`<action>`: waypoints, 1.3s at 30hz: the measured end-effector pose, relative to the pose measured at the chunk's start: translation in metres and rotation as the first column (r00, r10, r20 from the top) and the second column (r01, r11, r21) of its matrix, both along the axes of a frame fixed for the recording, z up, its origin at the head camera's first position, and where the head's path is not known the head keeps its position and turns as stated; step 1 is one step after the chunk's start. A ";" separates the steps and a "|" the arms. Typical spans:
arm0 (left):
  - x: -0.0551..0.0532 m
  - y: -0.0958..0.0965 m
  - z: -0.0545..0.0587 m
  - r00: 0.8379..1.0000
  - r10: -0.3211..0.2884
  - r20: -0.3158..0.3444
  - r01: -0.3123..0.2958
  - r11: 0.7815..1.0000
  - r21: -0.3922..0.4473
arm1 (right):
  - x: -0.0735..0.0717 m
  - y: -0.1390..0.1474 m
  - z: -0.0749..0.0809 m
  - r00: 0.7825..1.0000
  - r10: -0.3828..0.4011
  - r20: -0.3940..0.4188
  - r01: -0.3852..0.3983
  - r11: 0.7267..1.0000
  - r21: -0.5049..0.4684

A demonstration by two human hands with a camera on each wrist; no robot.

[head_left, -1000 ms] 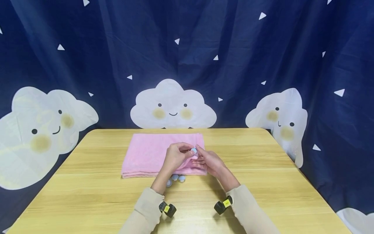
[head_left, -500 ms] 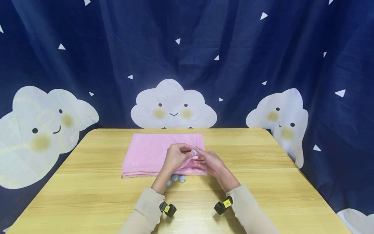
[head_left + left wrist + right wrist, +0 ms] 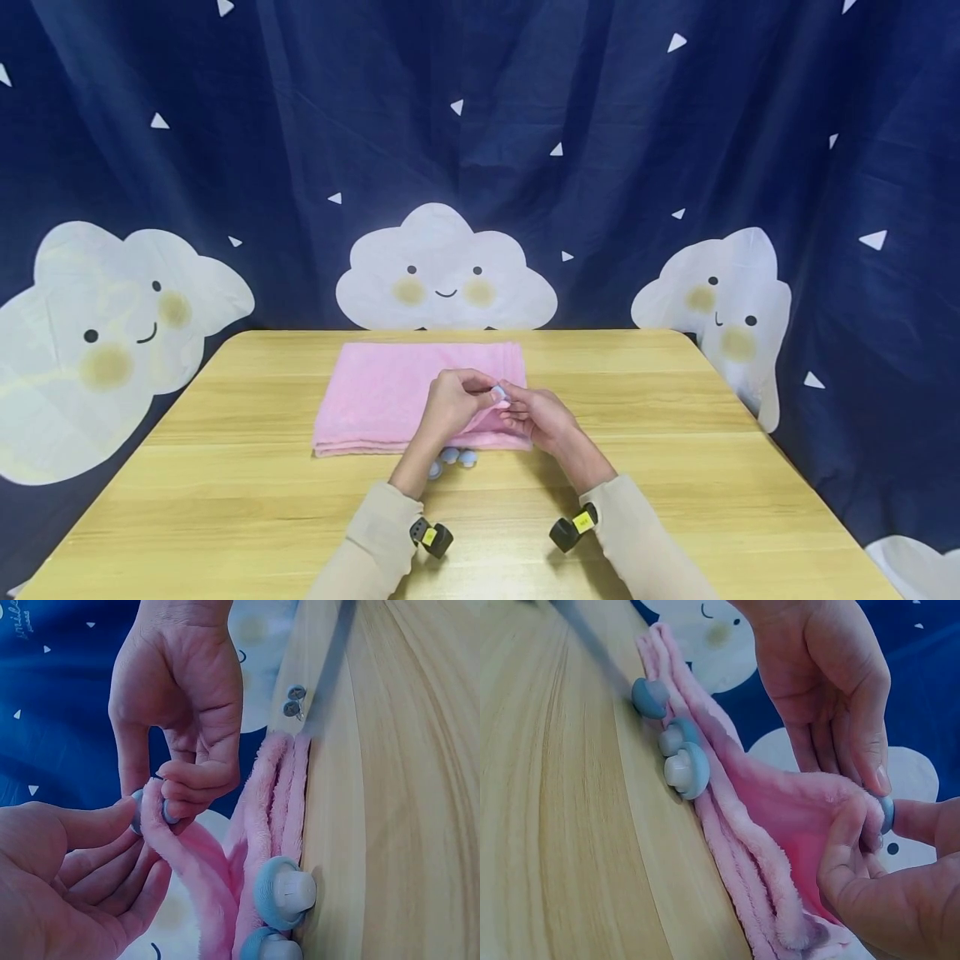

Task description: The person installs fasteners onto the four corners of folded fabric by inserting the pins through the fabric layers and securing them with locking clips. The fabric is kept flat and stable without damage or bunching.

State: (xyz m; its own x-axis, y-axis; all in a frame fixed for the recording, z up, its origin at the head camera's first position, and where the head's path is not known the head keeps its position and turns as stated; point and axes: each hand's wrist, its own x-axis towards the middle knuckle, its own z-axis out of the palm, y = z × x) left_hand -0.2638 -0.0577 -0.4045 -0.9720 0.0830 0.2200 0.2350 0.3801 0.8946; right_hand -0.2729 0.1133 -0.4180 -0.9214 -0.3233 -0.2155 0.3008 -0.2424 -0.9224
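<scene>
A folded pink fleece blanket [image 3: 405, 383] lies on the table, its near right corner lifted between both hands. At that corner sits a small mushroom-shaped clip [image 3: 136, 810] with a blue cap. My left hand [image 3: 447, 406] pinches it, thumb against the cap. From the other side my right hand [image 3: 549, 418] pinches the raised blanket edge, one finger touching the cap, as the right wrist view shows. Part of the clip is hidden by fingers and cloth. Several similar clips [image 3: 686, 771], blue caps with white stems, lie by the blanket's front edge.
The wooden table [image 3: 675, 500] has rounded far corners and a dark blue curtain [image 3: 480, 67] with cloud prints behind it. Each wrist wears a black camera on a strap.
The hands stay almost in place at the lifted corner. The clip's cap has tilted slightly, and the right fingers have shifted a little around the cloth.
</scene>
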 end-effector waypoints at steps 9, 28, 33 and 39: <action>0.001 0.000 0.000 1.000 -0.004 0.004 0.004 1.000 -0.025 | -0.001 0.000 -0.001 1.000 -0.013 0.020 0.012 1.000 0.015; 0.001 -0.001 0.001 1.000 -0.027 -0.008 0.026 0.999 -0.035 | -0.002 0.000 -0.003 0.999 0.012 0.035 -0.011 1.000 -0.005; -0.001 0.001 0.000 0.999 -0.045 0.013 0.045 0.999 -0.024 | -0.002 0.001 -0.003 0.999 0.014 0.033 -0.014 1.000 -0.005; 0.000 0.002 0.000 0.999 -0.009 0.034 0.010 0.999 -0.046 | -0.001 0.002 -0.002 0.999 0.012 0.037 -0.011 1.000 -0.016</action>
